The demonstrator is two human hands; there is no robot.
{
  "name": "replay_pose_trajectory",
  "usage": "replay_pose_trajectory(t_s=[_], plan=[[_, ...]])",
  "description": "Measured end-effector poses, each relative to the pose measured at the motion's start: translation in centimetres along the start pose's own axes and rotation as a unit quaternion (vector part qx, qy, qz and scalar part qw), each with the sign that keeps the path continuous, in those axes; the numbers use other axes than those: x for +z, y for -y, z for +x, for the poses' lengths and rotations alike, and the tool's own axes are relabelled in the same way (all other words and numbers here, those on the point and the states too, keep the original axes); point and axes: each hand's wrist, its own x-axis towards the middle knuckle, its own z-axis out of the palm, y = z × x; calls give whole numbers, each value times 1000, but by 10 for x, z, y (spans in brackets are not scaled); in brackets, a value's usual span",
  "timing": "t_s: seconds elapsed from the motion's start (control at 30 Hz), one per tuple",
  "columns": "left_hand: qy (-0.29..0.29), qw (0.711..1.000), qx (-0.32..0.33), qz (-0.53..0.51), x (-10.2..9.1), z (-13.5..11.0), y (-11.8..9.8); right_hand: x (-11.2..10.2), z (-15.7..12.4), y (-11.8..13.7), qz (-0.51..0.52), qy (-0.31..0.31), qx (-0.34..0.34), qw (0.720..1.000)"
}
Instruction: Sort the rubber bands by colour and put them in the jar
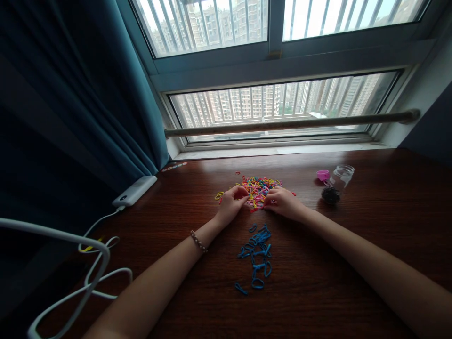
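Observation:
A loose heap of small multicoloured rubber bands lies on the dark brown table, mostly pink, yellow and red with some blue. At the heap's left edge is my left hand, its thumb and fingers drawn together among the bands. My right hand touches the heap's right side with fingers bent and fingertips close together. Whatever either hand pinches is too small to make out. Nearer to me, between my forearms, a separate group of blue rubber bands is spread out, apart from both hands.
At the right a clear jar leans over with dark bands at its bottom, beside a pink lid. A white power strip with a looping white cable sits at the left, under a blue curtain. Behind is a window.

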Motion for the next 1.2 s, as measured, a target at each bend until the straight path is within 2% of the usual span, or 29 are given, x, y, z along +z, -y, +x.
replay_pose_trajectory(t_s=[0.2, 0.43, 0.57, 0.83, 1.07, 1.2], plan=[[5, 999, -8, -46, 2, -2, -4, 3, 0, 0, -11, -50, 8, 999], [12, 997, -19, -67, 2, -3, -7, 7, 1, -3, 99, -120, 93, 983], [4, 999, -10, -48, 2, -3, -7, 6, 2, -4, 137, -157, 98, 973], [10, 999, -5, -46, 2, -4, -5, 3, 3, -3, 152, -170, 105, 968], [57, 998, 23, -24, 2, -6, -10, 4, 2, -5, 105, -185, 96, 972], [136, 990, 48, 13, 0, -8, -18, 3, 1, -9, 39, -199, 117, 972]])
